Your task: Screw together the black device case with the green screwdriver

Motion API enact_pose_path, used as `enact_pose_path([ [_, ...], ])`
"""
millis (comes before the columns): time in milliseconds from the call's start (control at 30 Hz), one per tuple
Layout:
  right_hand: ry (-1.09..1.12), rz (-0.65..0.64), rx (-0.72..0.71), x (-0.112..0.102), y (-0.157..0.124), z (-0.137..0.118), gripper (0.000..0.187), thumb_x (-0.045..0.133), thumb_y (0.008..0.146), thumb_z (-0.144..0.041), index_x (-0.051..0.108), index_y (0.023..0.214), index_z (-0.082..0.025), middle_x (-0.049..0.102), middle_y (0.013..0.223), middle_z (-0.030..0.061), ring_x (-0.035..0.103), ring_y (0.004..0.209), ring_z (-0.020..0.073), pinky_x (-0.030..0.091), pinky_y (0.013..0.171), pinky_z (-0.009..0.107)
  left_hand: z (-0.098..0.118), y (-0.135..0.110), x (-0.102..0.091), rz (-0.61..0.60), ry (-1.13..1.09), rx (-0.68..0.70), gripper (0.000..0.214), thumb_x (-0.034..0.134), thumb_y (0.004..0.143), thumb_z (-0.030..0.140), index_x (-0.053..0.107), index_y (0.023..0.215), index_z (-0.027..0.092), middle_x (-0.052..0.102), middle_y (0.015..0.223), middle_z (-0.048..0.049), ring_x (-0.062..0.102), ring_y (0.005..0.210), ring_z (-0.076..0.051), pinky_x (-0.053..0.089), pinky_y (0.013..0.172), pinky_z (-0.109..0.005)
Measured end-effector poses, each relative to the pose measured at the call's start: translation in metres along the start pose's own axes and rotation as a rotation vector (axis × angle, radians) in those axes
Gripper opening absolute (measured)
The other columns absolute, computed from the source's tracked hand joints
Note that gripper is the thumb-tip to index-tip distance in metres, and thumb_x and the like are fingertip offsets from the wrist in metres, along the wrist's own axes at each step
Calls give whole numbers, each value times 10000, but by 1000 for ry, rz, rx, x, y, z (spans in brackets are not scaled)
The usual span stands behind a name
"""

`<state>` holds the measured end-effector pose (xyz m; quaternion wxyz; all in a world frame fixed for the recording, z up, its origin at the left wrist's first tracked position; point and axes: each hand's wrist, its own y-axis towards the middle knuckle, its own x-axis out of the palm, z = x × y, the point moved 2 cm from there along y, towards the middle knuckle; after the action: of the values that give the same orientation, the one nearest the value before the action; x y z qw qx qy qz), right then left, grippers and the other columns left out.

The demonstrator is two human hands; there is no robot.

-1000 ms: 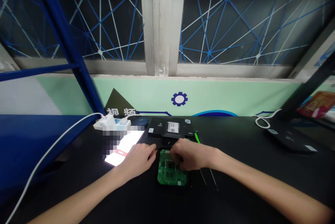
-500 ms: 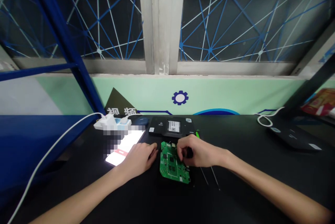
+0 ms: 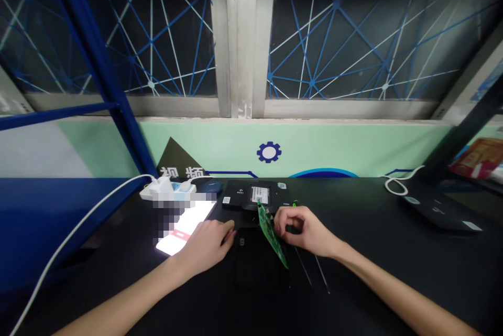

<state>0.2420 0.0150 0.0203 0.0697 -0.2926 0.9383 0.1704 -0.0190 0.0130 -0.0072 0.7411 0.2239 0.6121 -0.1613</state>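
My right hand (image 3: 304, 230) pinches the edge of a green circuit board (image 3: 272, 235) and holds it tilted up on edge above a black case shell (image 3: 257, 265) lying on the dark table. My left hand (image 3: 207, 242) rests on the table at the shell's left rim, fingers bent and pressing down there, with nothing held. A second black device (image 3: 255, 194) with a white label lies just behind them.
A lit phone (image 3: 184, 226) lies left of my left hand. Behind it are a white power strip (image 3: 167, 191) with a cable and a dark mouse (image 3: 212, 186). Thin rods (image 3: 314, 268) lie right of the shell. Another black device (image 3: 440, 209) sits far right.
The green board lay flat in the black shell; my right hand has lifted its right side so it now stands tilted on edge. My left hand stayed put.
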Motion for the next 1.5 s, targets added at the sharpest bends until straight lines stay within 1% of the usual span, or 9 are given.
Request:
enact_pose_path([
  [167, 203, 115, -32, -8, -2, -2, 189, 734, 805, -171, 575, 703, -164, 577, 789, 14, 526, 691, 109, 434, 623, 229, 0, 1, -1, -12, -6, -4, 282, 378, 989, 253, 396, 710, 212, 508, 564, 20, 522, 489, -161, 197, 508, -272],
  [333, 296, 306, -11, -21, -7, 1, 285, 864, 684, -181, 579, 680, -170, 547, 715, -22, 510, 628, 88, 444, 561, 185, -2, 2, 1, 2, -40, 8, 288, 387, 990, 259, 412, 707, 207, 539, 585, 16, 523, 500, -154, 213, 514, -269],
  [433, 370, 403, 1, -24, -9, 2, 310, 887, 652, -199, 580, 686, -183, 554, 674, -35, 528, 591, 90, 481, 542, 188, -3, 2, 2, 9, -55, 15, 295, 384, 995, 264, 417, 708, 205, 541, 588, 19, 508, 494, -144, 217, 511, -268],
  [533, 404, 444, -6, -24, -9, -1, 298, 898, 637, -222, 619, 738, -188, 620, 702, -21, 573, 572, 99, 531, 551, 209, -3, 0, 4, 14, -48, 18, 294, 390, 992, 263, 416, 705, 203, 531, 585, 21, 496, 494, -139, 213, 510, -272],
  [667, 387, 471, -25, -24, -9, -9, 313, 906, 626, -266, 672, 819, -189, 687, 737, 9, 657, 604, 153, 579, 550, 257, -4, 0, 5, 15, -32, 14, 298, 393, 988, 267, 408, 697, 204, 513, 573, 26, 477, 488, -138, 204, 510, -275],
  [967, 356, 489, -63, -26, -11, -12, 303, 906, 629, -259, 685, 824, -189, 698, 768, 19, 674, 646, 171, 597, 610, 291, -2, 3, 0, -3, -30, 14, 291, 382, 986, 262, 415, 703, 204, 519, 581, 22, 494, 497, -143, 214, 507, -272],
  [1167, 330, 465, -65, -25, -13, -4, 293, 908, 623, -204, 630, 715, -187, 595, 685, -23, 567, 614, 113, 533, 610, 231, -1, 2, -1, -1, -9, 11, 294, 387, 989, 276, 429, 707, 204, 523, 580, 18, 523, 504, -153, 215, 509, -274],
  [1333, 273, 379, -51, -20, -13, 1, 286, 880, 668, -177, 595, 695, -178, 554, 705, -20, 508, 617, 97, 454, 557, 198, 0, 0, -3, -18, -1, 8, 287, 386, 988, 268, 431, 711, 207, 529, 579, 13, 537, 510, -164, 215, 507, -275],
  [1500, 177, 242, -91, -7, -9, -5, 214, 771, 801, -191, 588, 692, -174, 584, 796, 22, 542, 697, 124, 444, 622, 235, 0, 1, -2, -12, -5, 7, 278, 389, 983, 268, 438, 717, 206, 499, 563, 17, 511, 484, -156, 197, 498, -285],
])
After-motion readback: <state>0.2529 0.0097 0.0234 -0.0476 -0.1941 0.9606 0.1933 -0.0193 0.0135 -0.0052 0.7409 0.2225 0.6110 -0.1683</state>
